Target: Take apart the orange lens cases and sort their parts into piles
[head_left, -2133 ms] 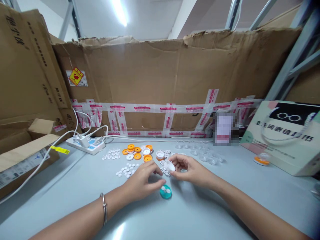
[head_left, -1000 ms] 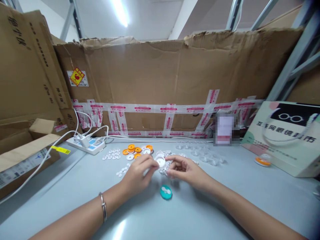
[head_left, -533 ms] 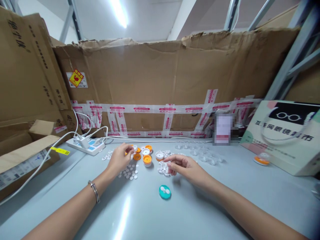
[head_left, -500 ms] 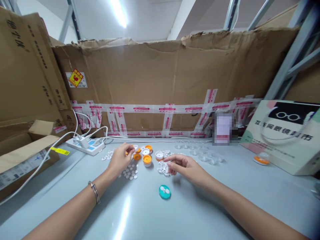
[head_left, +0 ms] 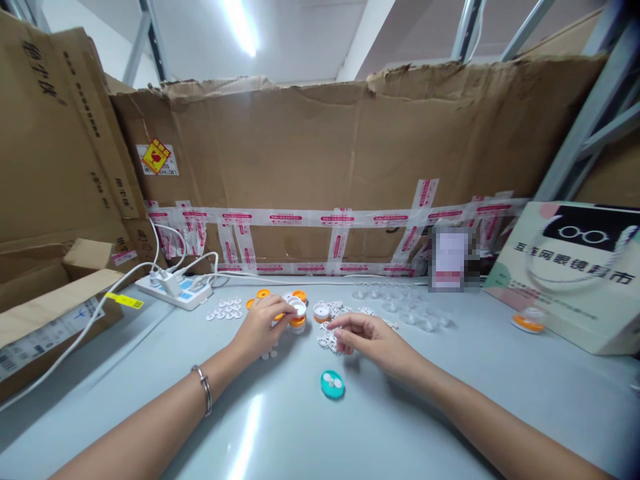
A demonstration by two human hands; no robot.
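Note:
My left hand [head_left: 267, 322] is closed on a white round cap [head_left: 298, 307], holding it over an orange-and-white round piece [head_left: 298, 324]. Orange rings [head_left: 263, 293] lie around its fingers. My right hand [head_left: 361, 335] hovers with fingers curled and apart, nothing visible between them, beside a pile of small white openwork pieces [head_left: 327, 341]. Just behind that pile is another white-topped round piece [head_left: 321, 311]. A teal disc [head_left: 333, 385] with small white discs on it lies nearer to me. White buttons [head_left: 226, 309] are spread left of my left hand.
Clear domes [head_left: 417, 315] lie at the back right, near a printed bag [head_left: 575, 273] and an orange-based dome [head_left: 529, 320]. A power strip [head_left: 175, 291] with cables and an open carton [head_left: 55, 320] are at left. A large cardboard sheet [head_left: 280, 153] stands behind.
My left hand has moved right, from the orange rings to above the orange-and-white piece, with the white cap in its fingers. My right hand has barely moved.

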